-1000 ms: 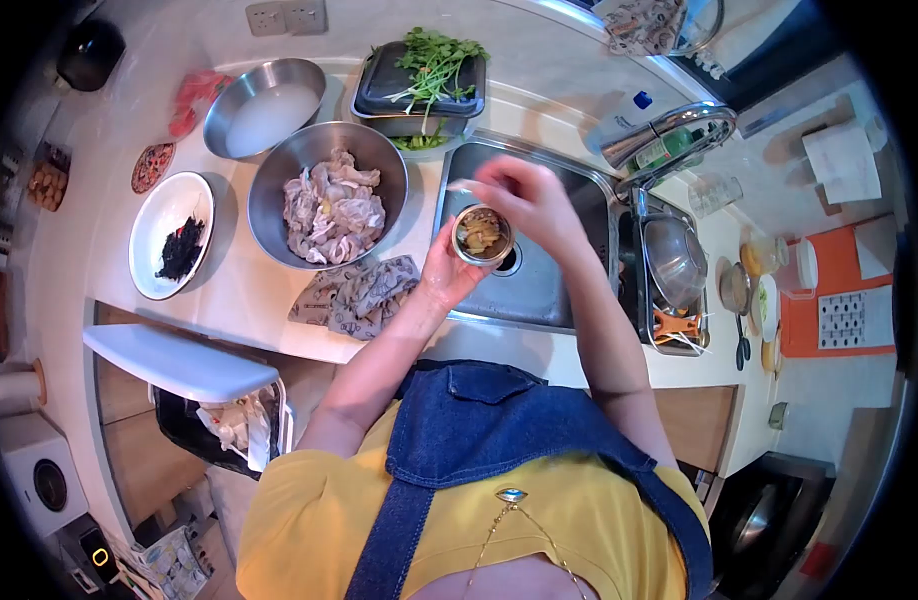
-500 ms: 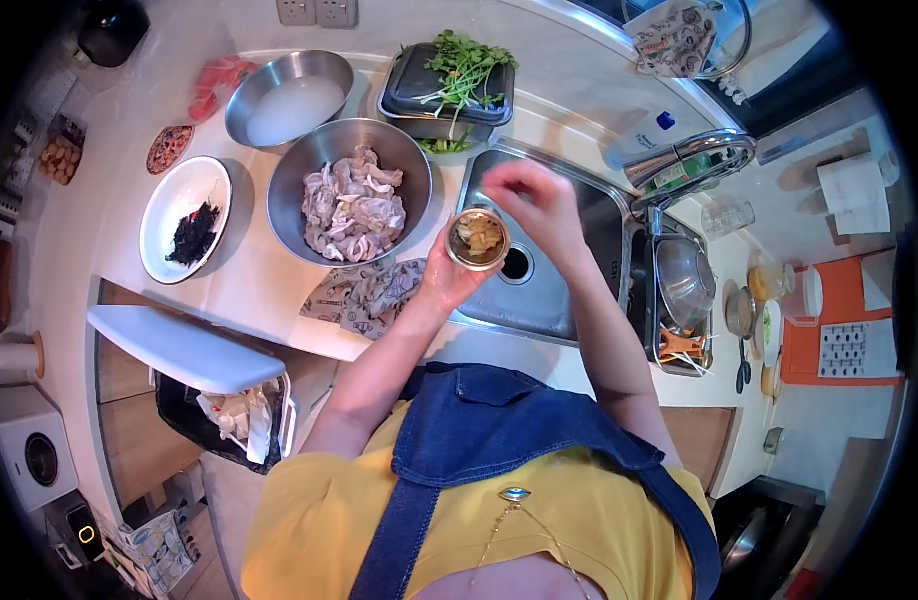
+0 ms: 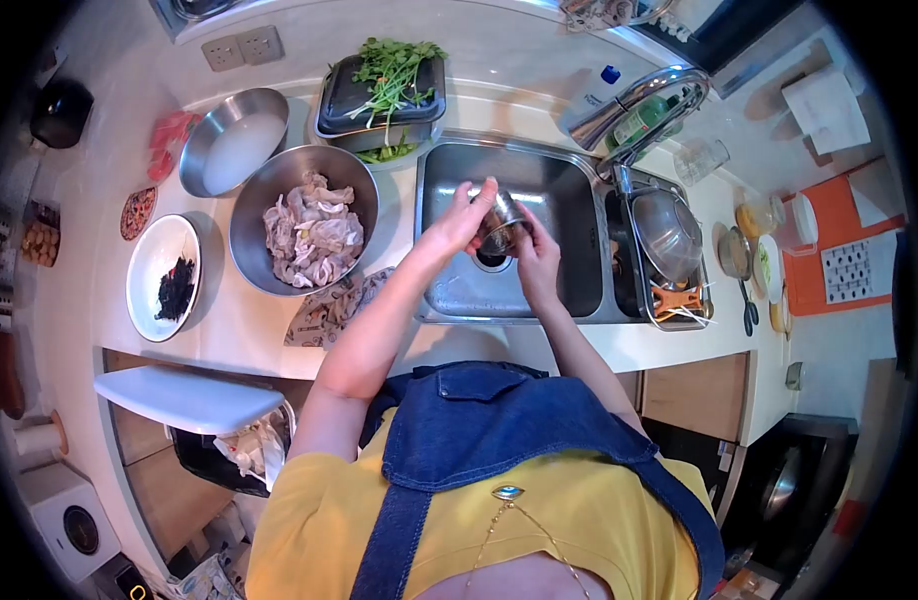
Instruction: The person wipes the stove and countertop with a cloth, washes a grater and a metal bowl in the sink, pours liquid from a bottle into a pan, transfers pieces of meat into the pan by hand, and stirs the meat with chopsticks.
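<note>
Pale wall (image 3: pixel 489 75), seemingly wooden cupboard (image 3: pixel 691 397)

Left hand: mine (image 3: pixel 465 215), above the sink (image 3: pixel 479 298), curled in a grip, thumb toward the back edge.
Right hand: mine (image 3: pixel 537 255), just right of it and a little closer to the front edge, fingers bent inward, gripping too.
Left forearm: bare (image 3: pixel 394 310), crosses the left edge toward its front corner.
Right forearm: bare (image 3: pixel 579 345), crosses the front edge, right half.
</note>
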`<state>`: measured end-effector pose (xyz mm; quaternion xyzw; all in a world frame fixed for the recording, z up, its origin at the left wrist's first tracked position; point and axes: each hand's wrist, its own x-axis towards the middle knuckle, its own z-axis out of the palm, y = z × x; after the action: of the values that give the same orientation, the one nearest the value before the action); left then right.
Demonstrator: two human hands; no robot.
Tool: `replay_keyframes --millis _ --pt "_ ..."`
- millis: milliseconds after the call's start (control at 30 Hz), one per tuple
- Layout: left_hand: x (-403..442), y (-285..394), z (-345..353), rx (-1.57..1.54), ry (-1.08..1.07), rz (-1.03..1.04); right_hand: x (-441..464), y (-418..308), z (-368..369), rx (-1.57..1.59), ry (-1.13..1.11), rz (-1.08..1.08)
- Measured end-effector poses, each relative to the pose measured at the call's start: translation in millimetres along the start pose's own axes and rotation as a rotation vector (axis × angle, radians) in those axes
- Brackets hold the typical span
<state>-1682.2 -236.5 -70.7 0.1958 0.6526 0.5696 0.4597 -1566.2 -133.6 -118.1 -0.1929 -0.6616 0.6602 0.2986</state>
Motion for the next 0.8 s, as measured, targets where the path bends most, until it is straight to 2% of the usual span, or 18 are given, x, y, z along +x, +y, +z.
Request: replay_keyframes --millis 33,67,200,233,300,367,433,467,500,567,600,733,800 --pt "-0.9 2.2 2.0 -0.033 0.060 0.050 1.8 -6.2 3.3 0.113 0.111 0.070" --pt "-0.9 0.1 4.2 -0.025 0.058 0.051 2.8 -14.9 2.5 0.254 0.097 0.193" --pt "-0.6 -37.4 19.5 -0.452 0.081 0.314 -1.3 -28.1 23.4 0.426 0.116 0.169" --pt "3.4 -41.9 22.7 -0.449 0.081 0.313 -2.3 -29.0 24.8 0.429 0.117 0.169" --pt "8.9 -53.2 26.7 -0.574 0.203 0.446 -5.9 -29.2 27.1 0.459 0.051 0.257" --pt "-2.5 -42.9 19.5 -0.610 0.183 0.385 -6.8 -23.0 17.4 0.432 -0.004 0.268" --pt "-4.5 -37.1 8.8 -0.609 0.126 0.344 -0.3 -17.3 3.7 0.156 -0.088 0.259" --pt "-6.9 -33.0 6.8 -0.576 0.117 0.322 1.0 -15.9 -3.3 0.082 -0.088 0.158" --pt "-6.8 -34.3 5.1 -0.574 0.118 0.324 4.2 -15.2 -11.5 0.084 -0.089 0.157" --pt "-7.5 -37.0 4.4 -0.701 -0.089 0.178 13.6 -21.5 -22.7 0.116 -0.336 0.047" --pt "-7.9 -38.8 10.7 -0.743 -0.106 0.172 16.7 -24.1 -27.5 0.266 -0.459 0.138" --pt "-1.4 -41.0 28.5 -0.942 -0.272 0.186 12.8 -20.2 -35.3 0.207 -0.411 0.119" --pt "7.7 -43.2 34.2 -0.981 -0.312 0.233 8.5 -33.4 -31.1 0.244 -0.360 0.012"
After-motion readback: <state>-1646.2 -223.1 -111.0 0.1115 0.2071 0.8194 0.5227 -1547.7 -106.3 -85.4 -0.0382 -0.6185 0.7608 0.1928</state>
